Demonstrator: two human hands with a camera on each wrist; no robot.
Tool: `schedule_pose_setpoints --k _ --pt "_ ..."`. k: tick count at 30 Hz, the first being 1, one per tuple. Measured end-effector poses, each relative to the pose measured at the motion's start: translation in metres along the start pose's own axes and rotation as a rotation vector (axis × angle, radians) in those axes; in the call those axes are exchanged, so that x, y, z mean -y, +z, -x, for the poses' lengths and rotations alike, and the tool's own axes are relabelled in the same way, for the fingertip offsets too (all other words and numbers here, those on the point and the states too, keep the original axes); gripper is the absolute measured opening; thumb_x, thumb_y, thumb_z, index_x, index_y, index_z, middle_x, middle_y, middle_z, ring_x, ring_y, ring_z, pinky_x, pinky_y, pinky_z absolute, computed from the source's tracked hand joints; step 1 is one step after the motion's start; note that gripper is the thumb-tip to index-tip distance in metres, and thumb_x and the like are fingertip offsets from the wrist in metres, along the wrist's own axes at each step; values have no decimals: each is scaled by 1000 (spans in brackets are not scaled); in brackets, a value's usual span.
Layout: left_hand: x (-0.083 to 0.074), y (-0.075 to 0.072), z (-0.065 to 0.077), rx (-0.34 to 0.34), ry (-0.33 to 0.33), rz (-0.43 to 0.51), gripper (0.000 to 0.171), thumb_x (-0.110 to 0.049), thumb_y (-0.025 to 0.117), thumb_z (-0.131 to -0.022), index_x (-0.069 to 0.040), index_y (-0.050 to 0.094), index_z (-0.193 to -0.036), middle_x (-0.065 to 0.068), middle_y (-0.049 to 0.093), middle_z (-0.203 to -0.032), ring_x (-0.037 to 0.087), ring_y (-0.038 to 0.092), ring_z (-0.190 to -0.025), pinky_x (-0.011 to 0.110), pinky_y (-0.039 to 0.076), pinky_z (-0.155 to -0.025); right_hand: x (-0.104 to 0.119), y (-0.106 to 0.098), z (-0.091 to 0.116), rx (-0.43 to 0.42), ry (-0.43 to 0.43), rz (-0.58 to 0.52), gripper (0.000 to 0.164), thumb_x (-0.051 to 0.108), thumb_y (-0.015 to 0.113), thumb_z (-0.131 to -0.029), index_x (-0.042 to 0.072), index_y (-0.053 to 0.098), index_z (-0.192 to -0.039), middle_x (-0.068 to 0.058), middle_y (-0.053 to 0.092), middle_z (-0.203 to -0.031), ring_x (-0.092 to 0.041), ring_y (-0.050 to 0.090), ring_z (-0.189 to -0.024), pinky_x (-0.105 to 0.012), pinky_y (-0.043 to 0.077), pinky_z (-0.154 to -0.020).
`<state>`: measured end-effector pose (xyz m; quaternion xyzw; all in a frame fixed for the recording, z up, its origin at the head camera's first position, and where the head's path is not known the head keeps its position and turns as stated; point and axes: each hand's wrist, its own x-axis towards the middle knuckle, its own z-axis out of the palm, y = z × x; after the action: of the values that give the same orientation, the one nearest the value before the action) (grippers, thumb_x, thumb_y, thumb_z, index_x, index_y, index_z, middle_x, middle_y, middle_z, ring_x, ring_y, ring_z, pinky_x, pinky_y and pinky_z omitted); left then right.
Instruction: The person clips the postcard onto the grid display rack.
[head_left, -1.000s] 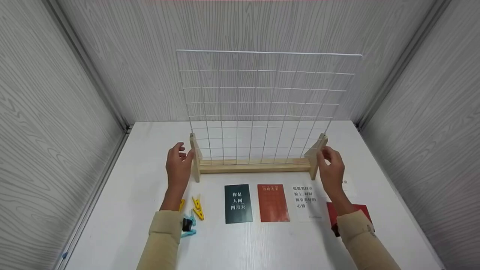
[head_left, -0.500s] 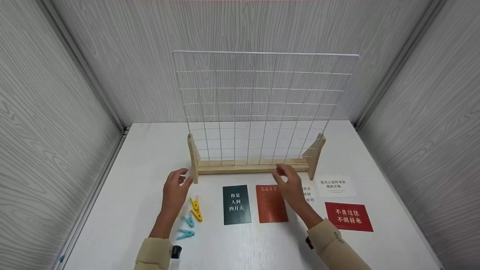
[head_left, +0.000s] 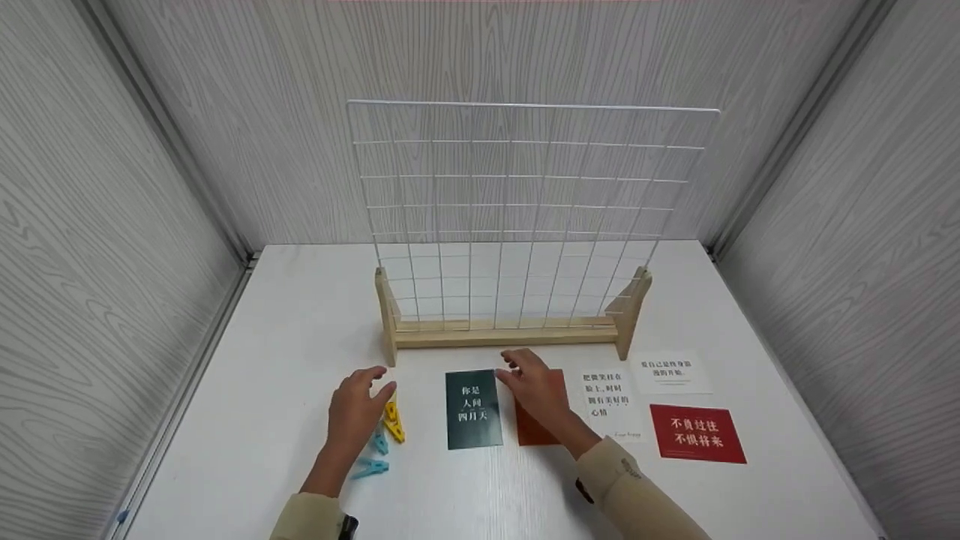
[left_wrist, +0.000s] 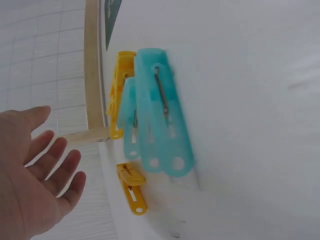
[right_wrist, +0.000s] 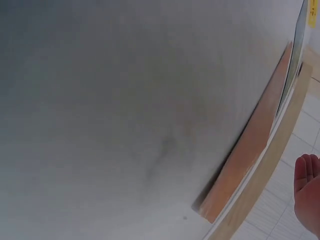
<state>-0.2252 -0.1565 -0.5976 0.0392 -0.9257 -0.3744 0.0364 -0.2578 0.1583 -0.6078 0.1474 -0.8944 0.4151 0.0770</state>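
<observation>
My left hand (head_left: 356, 409) hovers at the left with fingers loosely bent, holding nothing. Beside it on the table lie yellow clothespins (head_left: 394, 421) and light blue clothespins (head_left: 371, 468), partly hidden by the hand. In the left wrist view, blue clothespins (left_wrist: 162, 115) overlap in front of a yellow clothespin (left_wrist: 119, 90); another yellow clothespin (left_wrist: 132, 190) lies apart. The right hand (head_left: 536, 390), also holding nothing, is over the orange-red card (head_left: 531, 433) and covers much of it. Its fingertips are near the upper right corner of the dark green card (head_left: 472, 431).
Behind the cards stands a white wire grid (head_left: 510, 178) upright in a wooden base (head_left: 502, 338). Two white cards, one (head_left: 609, 421) upright and one (head_left: 671, 381) sideways, plus a red card (head_left: 697, 442), lie at the right. Grey wood-patterned panels (head_left: 300, 67) enclose the table.
Both hands have come away from the wooden base's side pieces. The right hand has moved left over the orange-red card; the left hand has dropped toward the clothespins.
</observation>
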Motion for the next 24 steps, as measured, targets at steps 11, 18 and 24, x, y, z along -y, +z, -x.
schedule_pose_setpoints --k 11,18,24 --pt "9 9 5 7 -25 -210 38 -39 69 -94 -13 72 -121 11 72 -119 31 56 -105 51 39 -92 3 19 -11 141 58 50 42 26 68 -97 4 62 -133 -11 64 -126 -24 60 -109 -42 54 -92" --pt "14 15 8 -2 -18 -248 43 -45 71 -92 -11 73 -119 11 73 -110 33 56 -103 56 34 -94 -2 22 -18 184 67 125 38 25 69 -97 5 66 -129 -10 63 -128 -25 58 -120 -43 50 -102" --pt "12 19 9 -18 -20 -274 45 -47 70 -91 -9 74 -116 11 73 -106 33 55 -102 57 34 -92 -6 25 -22 212 93 172 39 26 70 -96 8 66 -130 -10 62 -129 -24 57 -119 -42 49 -104"
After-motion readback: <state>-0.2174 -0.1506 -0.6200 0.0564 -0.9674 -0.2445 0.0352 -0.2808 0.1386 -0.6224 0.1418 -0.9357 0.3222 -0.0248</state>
